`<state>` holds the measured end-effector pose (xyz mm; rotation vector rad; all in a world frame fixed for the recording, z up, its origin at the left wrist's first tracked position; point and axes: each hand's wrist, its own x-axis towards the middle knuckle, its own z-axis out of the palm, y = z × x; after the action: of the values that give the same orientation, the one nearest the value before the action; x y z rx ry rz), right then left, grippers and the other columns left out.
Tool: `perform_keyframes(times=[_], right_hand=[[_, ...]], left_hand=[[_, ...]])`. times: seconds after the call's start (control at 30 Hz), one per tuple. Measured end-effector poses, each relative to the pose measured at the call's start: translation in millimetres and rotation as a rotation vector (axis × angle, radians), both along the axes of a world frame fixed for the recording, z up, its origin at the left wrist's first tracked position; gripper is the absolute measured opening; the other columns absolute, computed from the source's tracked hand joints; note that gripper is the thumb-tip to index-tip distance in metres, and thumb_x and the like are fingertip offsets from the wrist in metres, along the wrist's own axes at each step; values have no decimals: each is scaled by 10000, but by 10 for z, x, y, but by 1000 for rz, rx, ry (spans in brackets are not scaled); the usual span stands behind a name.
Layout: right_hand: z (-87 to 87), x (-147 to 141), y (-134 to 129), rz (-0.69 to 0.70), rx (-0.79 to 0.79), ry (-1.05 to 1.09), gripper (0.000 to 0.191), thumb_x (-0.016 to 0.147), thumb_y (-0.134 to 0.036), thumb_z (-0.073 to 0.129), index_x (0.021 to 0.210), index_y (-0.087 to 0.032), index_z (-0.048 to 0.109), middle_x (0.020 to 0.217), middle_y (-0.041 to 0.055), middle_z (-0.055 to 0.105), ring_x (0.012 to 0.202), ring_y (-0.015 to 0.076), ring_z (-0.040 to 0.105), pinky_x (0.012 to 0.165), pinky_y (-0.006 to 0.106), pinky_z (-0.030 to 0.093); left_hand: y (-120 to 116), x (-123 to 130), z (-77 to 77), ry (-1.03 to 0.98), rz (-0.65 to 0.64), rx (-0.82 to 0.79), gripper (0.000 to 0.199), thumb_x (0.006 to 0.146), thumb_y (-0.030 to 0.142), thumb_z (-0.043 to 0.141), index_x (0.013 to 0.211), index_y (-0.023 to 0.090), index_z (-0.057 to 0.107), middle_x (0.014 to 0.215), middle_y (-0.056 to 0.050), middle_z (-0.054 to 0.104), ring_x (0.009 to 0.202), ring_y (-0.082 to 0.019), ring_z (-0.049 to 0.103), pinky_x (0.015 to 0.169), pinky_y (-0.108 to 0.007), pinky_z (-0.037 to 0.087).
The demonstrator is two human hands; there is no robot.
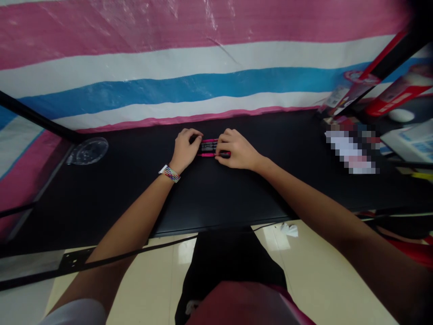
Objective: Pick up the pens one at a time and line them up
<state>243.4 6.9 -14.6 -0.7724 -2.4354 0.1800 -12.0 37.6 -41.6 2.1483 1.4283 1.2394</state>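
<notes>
Several slim pink and black pens (pixel 209 146) lie side by side on the black tabletop (pixel 216 194), near its back edge. My left hand (pixel 186 149), with a patterned band at the wrist, curls around their left ends. Around their right ends, my right hand (pixel 236 149) has its fingers bent and pressed together. A dark rounded tip shows under the right fingers. Both palms face down, and the hands partly hide the ends of the pens.
A clear plastic lid or dish (pixel 88 151) lies at the left. At the right stand a clear cup (pixel 355 85), a red and white container (pixel 395 97) and a white box (pixel 414 140). A striped sheet (pixel 203 85) hangs behind the table.
</notes>
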Motion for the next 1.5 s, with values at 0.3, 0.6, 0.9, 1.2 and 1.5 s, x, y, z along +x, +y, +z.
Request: perform_keyframes(times=[0.3,0.6,0.9,1.2,1.5], right_hand=[[15,28,1,39,-195,246,90,925,-250,717,929,-281,801,927,61,783,972,311,643,945,479,502],[34,223,179,-165,-634,652,259,946,-518,799,909,-265,839,878,47,784,819,248,682,823,430,563],[-62,256,254,-108,-777,838,235,851,-468,949,934,-263,870,882,31,794,746,187,671,798,419,602],[-45,204,255,-119,-734,822,290,772,-448,987,942,-242,874,987,72,848,925,262,785,1005,505,655],[-119,241,352,-174,-728,922,336,750,-493,998,951,-250,882,907,54,831,809,233,755,883,487,693]], left_hand=[[-236,106,259,86,-157,85,289,1081,518,676,969,304,834,1003,-37,830,1066,-309,706,1139,-549,452],[-267,147,281,-57,-121,165,59,1014,341,812,1008,308,860,1026,-22,867,1018,-280,754,1039,-505,552],[-259,126,260,-87,-111,126,64,1010,262,798,1040,293,845,1056,-30,860,1011,-256,753,989,-462,596],[-210,82,219,-99,-130,15,427,1126,443,620,769,234,723,684,-4,627,717,-193,624,773,-359,518],[-156,83,223,-255,-122,-68,508,1122,565,616,774,224,758,707,-24,727,689,-169,675,806,-347,563]])
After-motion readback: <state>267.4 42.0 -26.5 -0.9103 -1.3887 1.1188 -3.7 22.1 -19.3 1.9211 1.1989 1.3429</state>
